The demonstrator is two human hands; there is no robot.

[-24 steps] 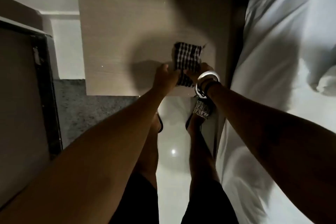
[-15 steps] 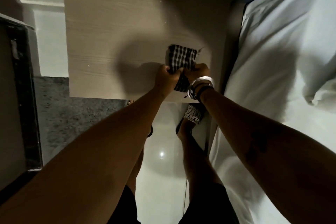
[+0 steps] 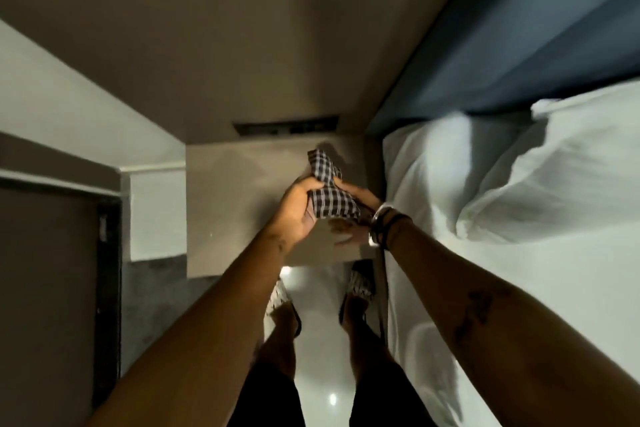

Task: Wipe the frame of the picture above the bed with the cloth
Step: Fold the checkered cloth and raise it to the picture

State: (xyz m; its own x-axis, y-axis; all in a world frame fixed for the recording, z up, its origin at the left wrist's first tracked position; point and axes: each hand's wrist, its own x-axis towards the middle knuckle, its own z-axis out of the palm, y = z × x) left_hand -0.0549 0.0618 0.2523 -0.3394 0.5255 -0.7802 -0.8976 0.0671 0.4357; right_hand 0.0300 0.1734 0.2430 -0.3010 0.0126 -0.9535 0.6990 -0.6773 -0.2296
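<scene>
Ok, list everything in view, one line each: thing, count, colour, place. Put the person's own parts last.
checked cloth: one, black and white, bunched between both hands above the bedside table
bedside table: one, pale wood, left of the bed
bed sheet: one, white, right side
pillow: one, white, head of the bed
headboard: one, blue, behind the pillow
door: one, dark, far left
floor: pale, glossy, underfoot
slippers: two, patterned, on the feet
bracelets: several, white and black, right wrist
left hand: gripping the cloth
right hand: gripping the cloth

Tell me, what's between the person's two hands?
The checked cloth, bunched and gripped by left hand and right hand, seen in the head view.
</scene>
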